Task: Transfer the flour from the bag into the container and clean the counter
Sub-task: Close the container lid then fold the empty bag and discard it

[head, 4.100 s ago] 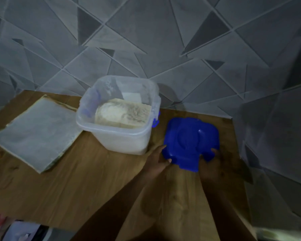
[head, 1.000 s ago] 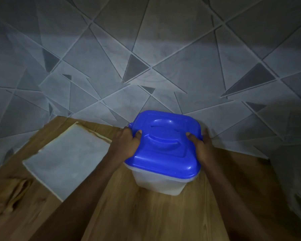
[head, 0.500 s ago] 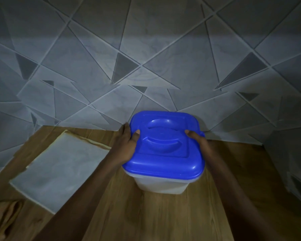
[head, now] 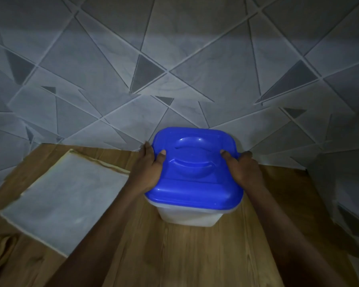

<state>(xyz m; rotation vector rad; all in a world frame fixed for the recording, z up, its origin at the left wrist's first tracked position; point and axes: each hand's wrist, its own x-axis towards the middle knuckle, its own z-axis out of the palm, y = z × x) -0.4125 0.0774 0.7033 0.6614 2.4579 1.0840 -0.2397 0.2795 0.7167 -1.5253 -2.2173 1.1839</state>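
The clear plastic container point(head: 187, 216) stands on the wooden counter point(head: 195, 255) close to the tiled wall, and its blue lid point(head: 195, 183) sits on top of it. My left hand point(head: 149, 170) grips the lid's left edge with the thumb on top. On the other side my right hand point(head: 243, 168) grips the right edge, thumb likewise on the lid. The lid hides the flour inside. The empty flour bag point(head: 64, 201) lies flat on the counter to the left.
A brown cloth point(head: 0, 257) lies crumpled at the counter's front left edge. The grey tiled wall point(head: 174, 69) runs along the back and wraps round the right side.
The lid, which lay on the counter to the right of the open container, now sits on it. Over the last second both hands kept their grip at the lid's sides.
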